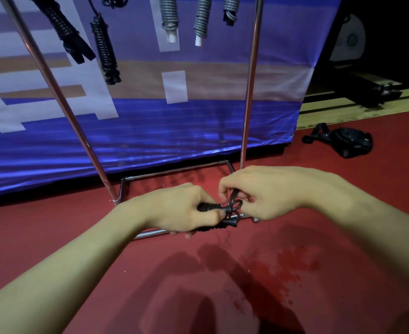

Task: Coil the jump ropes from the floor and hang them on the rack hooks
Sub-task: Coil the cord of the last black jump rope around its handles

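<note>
A black bag [343, 142] lies beside a blue banner [150, 121].

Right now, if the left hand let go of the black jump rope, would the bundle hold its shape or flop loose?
Probably flop: the black jump rope bends in thin loops where the right hand pinches it. The left hand grips the stiffer handles, which would likely drop together.

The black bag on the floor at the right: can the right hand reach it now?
Probably not at once: the right hand pinches the cord of the black jump rope, and the black bag lies apart, although bare floor lies between.
</note>
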Available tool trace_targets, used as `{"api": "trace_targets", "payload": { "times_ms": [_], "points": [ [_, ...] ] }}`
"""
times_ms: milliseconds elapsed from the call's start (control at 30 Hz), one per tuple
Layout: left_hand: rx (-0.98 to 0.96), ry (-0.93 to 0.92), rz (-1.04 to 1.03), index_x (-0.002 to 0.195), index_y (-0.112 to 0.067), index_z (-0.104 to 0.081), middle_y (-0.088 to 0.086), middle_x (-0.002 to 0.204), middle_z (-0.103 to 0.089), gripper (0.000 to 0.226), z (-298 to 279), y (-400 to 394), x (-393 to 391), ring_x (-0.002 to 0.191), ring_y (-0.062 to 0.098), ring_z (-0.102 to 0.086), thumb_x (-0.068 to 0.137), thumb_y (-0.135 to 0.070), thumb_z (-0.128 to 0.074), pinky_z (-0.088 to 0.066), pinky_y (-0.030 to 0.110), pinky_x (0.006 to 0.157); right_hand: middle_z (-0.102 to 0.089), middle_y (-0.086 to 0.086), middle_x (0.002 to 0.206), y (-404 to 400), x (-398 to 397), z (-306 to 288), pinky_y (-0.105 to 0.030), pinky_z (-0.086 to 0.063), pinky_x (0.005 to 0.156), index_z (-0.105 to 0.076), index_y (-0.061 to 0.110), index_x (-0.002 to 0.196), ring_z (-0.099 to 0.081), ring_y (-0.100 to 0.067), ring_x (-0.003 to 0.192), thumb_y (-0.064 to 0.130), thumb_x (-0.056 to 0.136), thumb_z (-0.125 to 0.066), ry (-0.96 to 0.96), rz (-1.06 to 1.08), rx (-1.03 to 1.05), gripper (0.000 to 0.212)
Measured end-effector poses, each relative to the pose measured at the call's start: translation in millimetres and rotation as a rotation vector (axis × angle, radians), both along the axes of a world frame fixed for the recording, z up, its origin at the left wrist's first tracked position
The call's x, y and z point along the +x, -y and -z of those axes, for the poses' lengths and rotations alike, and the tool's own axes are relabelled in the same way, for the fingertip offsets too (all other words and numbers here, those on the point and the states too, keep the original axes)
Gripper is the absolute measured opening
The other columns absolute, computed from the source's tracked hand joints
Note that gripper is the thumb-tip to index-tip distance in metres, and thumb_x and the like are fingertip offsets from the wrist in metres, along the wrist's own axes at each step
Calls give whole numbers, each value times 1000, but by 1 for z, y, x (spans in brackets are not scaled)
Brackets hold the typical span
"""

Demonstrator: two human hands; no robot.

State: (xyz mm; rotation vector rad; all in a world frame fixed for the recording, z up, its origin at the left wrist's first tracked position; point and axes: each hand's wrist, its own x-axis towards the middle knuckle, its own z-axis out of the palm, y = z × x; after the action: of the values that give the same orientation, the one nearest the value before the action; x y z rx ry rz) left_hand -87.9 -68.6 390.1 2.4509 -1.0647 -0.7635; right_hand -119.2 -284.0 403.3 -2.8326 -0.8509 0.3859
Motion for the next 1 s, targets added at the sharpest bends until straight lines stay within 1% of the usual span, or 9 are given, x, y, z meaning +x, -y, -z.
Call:
{"api": "trace_targets", "payload": {
  "times_ms": [167,267,333,433,533,633,700,833,1000],
  "points": [
    [59,44,19,69,-25,-61,11,62,-64,37,1,-3,6,53,16,-62,88,-56,-53,-48,28,57,-53,15,100,-2,-1,-3,-19,-40,83,-65,28,118,-50,-2,87,18,97,-49,-79,12,-60,28],
    [96,30,48,69,-19,-58,7,57,-64,37,1,-1,2,56,21,-62,93,-48,-58,-50,29,59,-64,13,103,-3,-1,-4,-30,-50,90,-69,32,116,-60,-5,92,24,100,-53,-152,-8,-58,24],
    [113,16,71,68,-20,-56,4,56,-65,38,2,1,0,59,27,-63,93,-48,-57,-54,33,63,-66,15,102,-2,1,-5,-27,-49,90,-70,33,114,-61,-4,93,31,102,-57,-162,-15,-50,19],
    [104,-4,77,69,-21,-56,5,58,-67,40,3,4,0,58,30,-62,94,-51,-55,-56,37,64,-56,17,94,-5,5,-5,-28,-46,89,-72,29,109,-56,-6,95,32,103,-57,-5,-58,-18,17],
    [96,-7,75,68,-26,-57,5,59,-68,41,5,6,1,58,31,-63,95,-57,-53,-57,39,67,-49,15,93,-15,1,-4,-32,-40,74,-67,35,110,-59,-14,101,45,103,-51,235,-104,-140,20],
    [66,-12,38,85,-33,-60,3,61,-70,30,10,4,3,55,28,-64,94,-60,-51,-59,40,69,-62,10,99,-14,-7,-9,-32,-34,65,-57,36,101,-66,-22,96,68,96,-42,521,-76,-228,35],
    [-17,-37,1,97,-39,-60,2,65,-72,19,13,1,5,52,21,-59,100,-55,-50,-57,37,64,-66,7,96,-13,-10,-16,-34,-35,63,-42,36,92,-67,-25,88,73,94,-36,574,-42,-229,38],
    [-136,-22,-42,110,-46,-61,-2,73,-74,14,9,-5,9,46,4,-53,107,-43,-48,-44,19,56,-65,10,103,-17,-21,-22,-38,-45,69,-51,35,109,-65,-21,94,56,104,-32,498,-31,-179,29],
    [-302,-59,-177,99,-24,-60,5,77,-69,21,6,-14,14,45,19,-49,108,-39,-47,-39,25,39,-41,14,76,-10,-32,-14,-42,-49,72,-45,32,115,-61,-27,85,45,104,-44,360,85,47,17]
  ]
}}
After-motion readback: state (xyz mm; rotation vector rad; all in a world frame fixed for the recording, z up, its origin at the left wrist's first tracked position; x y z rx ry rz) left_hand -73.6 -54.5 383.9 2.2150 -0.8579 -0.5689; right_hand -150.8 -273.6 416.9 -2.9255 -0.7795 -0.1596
